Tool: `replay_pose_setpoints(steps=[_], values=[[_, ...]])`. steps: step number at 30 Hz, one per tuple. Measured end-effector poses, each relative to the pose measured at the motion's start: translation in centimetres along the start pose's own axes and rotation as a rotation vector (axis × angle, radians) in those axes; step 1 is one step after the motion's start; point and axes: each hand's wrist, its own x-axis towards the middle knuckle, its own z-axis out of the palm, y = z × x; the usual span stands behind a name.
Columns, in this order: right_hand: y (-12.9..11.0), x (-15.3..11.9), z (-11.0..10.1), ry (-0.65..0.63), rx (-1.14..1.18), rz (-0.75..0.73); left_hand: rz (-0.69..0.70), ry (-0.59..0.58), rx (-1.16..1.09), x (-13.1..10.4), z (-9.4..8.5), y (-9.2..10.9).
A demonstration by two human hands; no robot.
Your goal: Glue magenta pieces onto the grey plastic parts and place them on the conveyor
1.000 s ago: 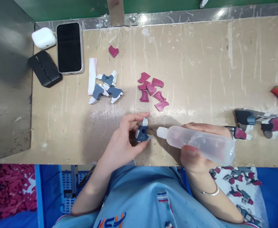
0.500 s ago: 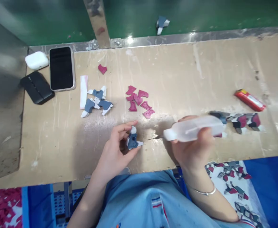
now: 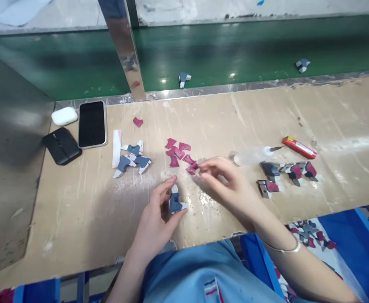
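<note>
Between the thumb and fingers of my left hand (image 3: 159, 210) is a small blue-grey and white plastic part (image 3: 175, 203), held just above the table. My right hand (image 3: 227, 181) reaches over the middle, its thumb and index finger closed on the edge of a small magenta piece (image 3: 192, 169). That piece lies at the near end of a loose group of several magenta pieces (image 3: 178, 152). To the right of my right hand a translucent white squeeze bottle (image 3: 252, 156) with a thin needle tip lies on its side. Several blue-grey and white parts (image 3: 133, 158) sit left of the magenta group.
A phone (image 3: 92, 125), a white case (image 3: 64, 116) and a black case (image 3: 62, 146) lie at the far left. At right are a red tube (image 3: 299, 147) and assembled grey-and-magenta parts (image 3: 294, 171). Behind the table runs a green belt (image 3: 235, 54) carrying parts. Blue bins (image 3: 348, 244) stand below.
My right hand has put the squeeze bottle down at the right and moved to the magenta pieces. The left hand keeps its part. Parts on the belt moved left; the view tilted up.
</note>
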Motion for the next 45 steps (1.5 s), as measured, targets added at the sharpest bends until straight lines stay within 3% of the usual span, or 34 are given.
replay_pose_setpoints(steps=[3,6,10,18,24,29,34,39,45], values=[[0.1,1.7,0.9,-0.084,-0.6,-0.247,-0.042,0.01,0.005,0.0,-0.1,-0.3],[0.4,2.9,0.8,-0.17,-0.817,-0.362,-0.057,0.029,0.015,0.0,0.0,-0.3],[-0.7,2.8,0.0,-0.19,-0.8,-0.446,-0.095,0.028,-0.01,0.1,0.1,0.5],[-2.4,-1.6,0.6,-0.041,-0.262,-0.522,-0.061,0.009,0.0,0.6,0.2,1.8],[-2.1,-3.0,2.5,0.04,-0.314,-0.556,-0.042,-0.02,-0.015,0.6,0.2,2.5],[-1.9,-3.2,2.6,0.05,-0.311,-0.516,-0.031,-0.019,0.009,0.5,0.2,2.6],[-2.0,-2.9,2.1,-0.001,-0.234,-0.491,0.001,-0.009,0.02,0.4,0.3,2.4],[-1.1,-3.1,0.7,-0.058,-0.304,-0.337,0.059,0.034,-0.021,0.1,0.3,2.1],[-0.4,-3.0,0.8,-0.213,-0.452,-0.422,0.059,0.052,-0.117,0.2,0.3,2.5]])
